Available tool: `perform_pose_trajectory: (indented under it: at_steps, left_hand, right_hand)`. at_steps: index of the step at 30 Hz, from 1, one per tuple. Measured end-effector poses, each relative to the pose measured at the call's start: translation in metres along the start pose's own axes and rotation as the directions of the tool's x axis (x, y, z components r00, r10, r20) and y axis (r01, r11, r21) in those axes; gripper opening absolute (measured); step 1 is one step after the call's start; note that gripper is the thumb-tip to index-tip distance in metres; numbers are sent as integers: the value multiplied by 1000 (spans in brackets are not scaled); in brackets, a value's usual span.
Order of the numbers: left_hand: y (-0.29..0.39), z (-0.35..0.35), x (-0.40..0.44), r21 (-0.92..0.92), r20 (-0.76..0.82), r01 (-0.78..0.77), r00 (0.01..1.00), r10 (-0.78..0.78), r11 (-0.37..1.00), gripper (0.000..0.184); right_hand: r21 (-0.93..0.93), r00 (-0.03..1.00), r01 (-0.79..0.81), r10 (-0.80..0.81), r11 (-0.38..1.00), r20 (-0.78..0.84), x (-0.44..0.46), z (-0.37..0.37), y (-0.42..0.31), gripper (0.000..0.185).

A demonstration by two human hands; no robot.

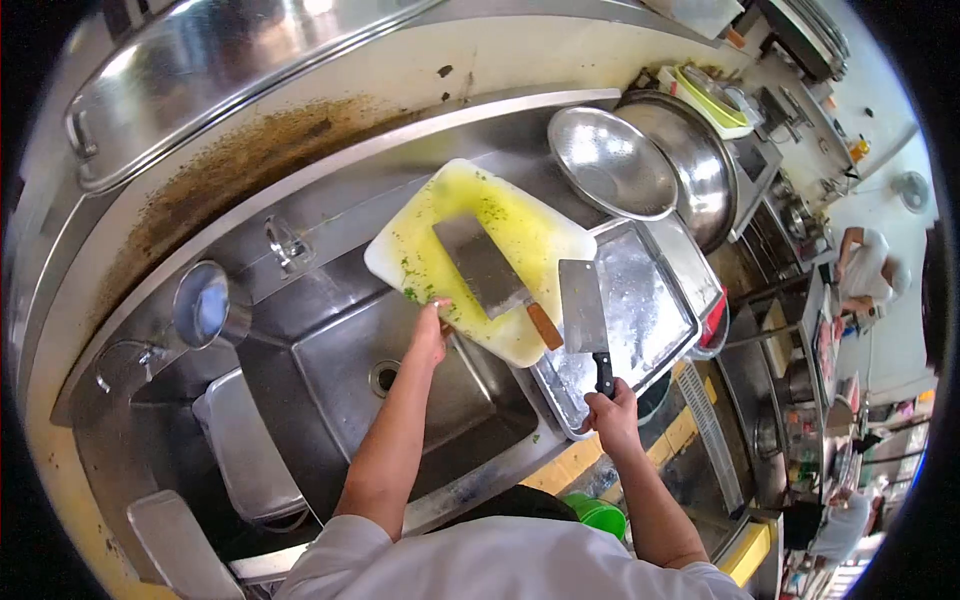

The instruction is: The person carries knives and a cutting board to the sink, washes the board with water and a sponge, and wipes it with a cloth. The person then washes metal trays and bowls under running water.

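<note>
A white cutting board (pixel 395 250), stained yellow-green and dotted with green bits, lies tilted over the edge of the steel sink (pixel 350 350). On it rests a cleaver (pixel 478 262) with a wooden handle. My left hand (pixel 430 332) grips the board's near left edge, its fingers partly hidden. In my right hand (pixel 612 408) is a second cleaver (pixel 584 305) by its black handle, blade pointing away from me. That blade hangs over a wet metal tray (pixel 640 290) to the right of the board.
A perforated metal bowl (pixel 612 165) and a large steel basin (pixel 690 150) stand behind the tray. A faucet (pixel 288 245), a metal pot (pixel 208 305) and metal lids (pixel 245 440) are at the left. Below is a green bucket (pixel 598 515). Two people work far right.
</note>
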State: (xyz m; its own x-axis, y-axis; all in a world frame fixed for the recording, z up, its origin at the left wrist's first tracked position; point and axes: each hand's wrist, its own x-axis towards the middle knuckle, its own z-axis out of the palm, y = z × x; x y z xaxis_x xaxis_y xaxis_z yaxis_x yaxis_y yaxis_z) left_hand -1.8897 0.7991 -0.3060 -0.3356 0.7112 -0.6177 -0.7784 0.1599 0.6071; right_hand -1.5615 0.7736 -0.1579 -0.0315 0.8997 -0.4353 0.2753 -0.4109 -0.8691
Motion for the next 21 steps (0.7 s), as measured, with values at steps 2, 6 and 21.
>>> perform_pose_trajectory:
  at_steps: [2, 6, 21]
  left_hand:
    - [1, -13, 2, 159, 16, -5, 1000, 3, 987, 33]
    - [32, -30, -34, 498, -79, -51, 992, 103, 866, 29]
    - [235, -7, -64, 946, 270, -313, 599, 754, -90, 44]
  right_hand:
    - [1, 999, -3, 3, 1000, 41, -1, 9, -8, 14]
    - [86, 994, 16, -26, 996, 109, 8, 22, -10, 14]
    - [75, 991, 75, -83, 994, 109, 1, 22, -1, 14]
